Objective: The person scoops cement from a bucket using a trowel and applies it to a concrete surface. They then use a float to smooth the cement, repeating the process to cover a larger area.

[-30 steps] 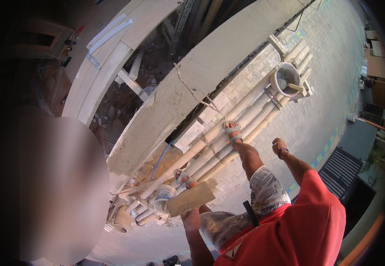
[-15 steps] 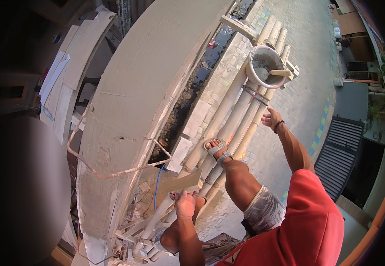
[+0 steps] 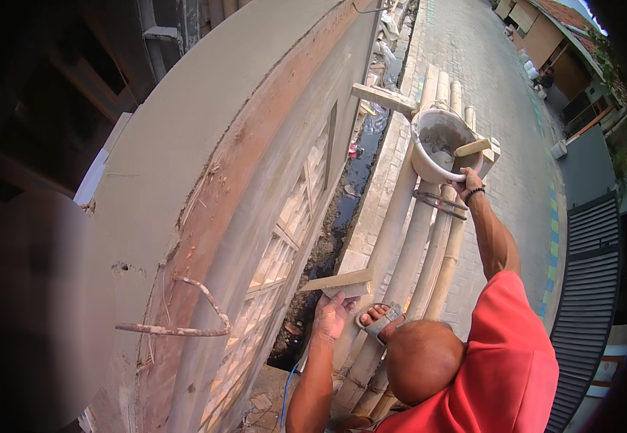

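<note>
My left hand [image 3: 332,315] holds a wooden float [image 3: 333,280] low in the middle, beside the wall. My right hand [image 3: 468,182] is reached out, fingers closed on the rim of a white bucket [image 3: 434,166] of grey mortar, which sits on bamboo poles [image 3: 400,231] bound across with dark bands. A tool with a pale wooden handle [image 3: 471,148] rests across the bucket's right side. My sandaled foot [image 3: 387,321] stands on the poles under my bent knee.
To the left rises a curved plastered wall edge [image 3: 183,123] with a bent rusty rod [image 3: 183,329] sticking out. A drain channel [image 3: 346,209] with dark water and rubble runs beside the poles. A paved lane [image 3: 515,216] and a slatted metal gate [image 3: 586,281] are on the right; a person crouches far off.
My right hand has moved forward and up from over the poles and has taken hold of the bucket's rim. My left hand, still with the float, has come up. My view has swung along the lane.
</note>
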The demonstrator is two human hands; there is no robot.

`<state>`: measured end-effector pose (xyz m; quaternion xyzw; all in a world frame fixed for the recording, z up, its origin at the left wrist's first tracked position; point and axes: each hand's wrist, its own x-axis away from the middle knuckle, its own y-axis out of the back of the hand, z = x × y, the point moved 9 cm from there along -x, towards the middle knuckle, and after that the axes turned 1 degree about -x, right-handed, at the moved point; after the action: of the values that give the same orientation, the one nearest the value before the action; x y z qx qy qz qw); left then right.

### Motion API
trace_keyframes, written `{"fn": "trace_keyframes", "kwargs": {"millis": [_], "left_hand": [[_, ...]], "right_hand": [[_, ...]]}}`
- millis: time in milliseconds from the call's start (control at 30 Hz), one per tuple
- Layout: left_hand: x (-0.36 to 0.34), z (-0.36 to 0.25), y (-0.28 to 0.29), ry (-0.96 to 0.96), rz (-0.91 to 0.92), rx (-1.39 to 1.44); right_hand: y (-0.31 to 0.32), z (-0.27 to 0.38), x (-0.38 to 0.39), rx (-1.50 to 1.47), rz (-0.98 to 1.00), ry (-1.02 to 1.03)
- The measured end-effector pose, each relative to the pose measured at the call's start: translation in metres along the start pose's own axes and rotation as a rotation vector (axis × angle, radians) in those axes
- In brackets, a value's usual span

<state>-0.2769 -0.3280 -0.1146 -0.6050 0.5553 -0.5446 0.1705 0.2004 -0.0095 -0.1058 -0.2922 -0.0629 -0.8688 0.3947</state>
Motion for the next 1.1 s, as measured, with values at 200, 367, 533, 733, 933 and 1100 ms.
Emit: {"fn": "trace_keyframes", "kwargs": {"millis": [200, 367, 533, 733, 933, 1100], "left_hand": [[-0.001, 0.009, -0.006, 0.057, -0.108, -0.058], [0.008, -0.012, -0.002, 0.007, -0.001, -0.001], [0.002, -0.016, 0.0, -0.02, 0.021, 0.069], [0.004, -0.032, -0.013, -0.16, 0.18, 0.179], [-0.002, -0.041, -0.038, -0.208, 0.173, 0.101], [-0.014, -0.041, -0.074, -0.273, 0.16, 0.028]], "right_hand": [[0.003, 0.0, 0.077, -0.025, 0.006, 0.148], [0.015, -0.025, 0.187, 0.002, 0.271, 0.025], [0.056, -0.087, 0.279, 0.002, 0.309, -0.115], [0.096, -0.148, 0.337, 0.069, 0.273, -0.234], [0.108, -0.126, 0.357, 0.315, 0.249, -0.172], [0.068, 0.007, 0.41, 1.365, 0.126, 1.035]]}}
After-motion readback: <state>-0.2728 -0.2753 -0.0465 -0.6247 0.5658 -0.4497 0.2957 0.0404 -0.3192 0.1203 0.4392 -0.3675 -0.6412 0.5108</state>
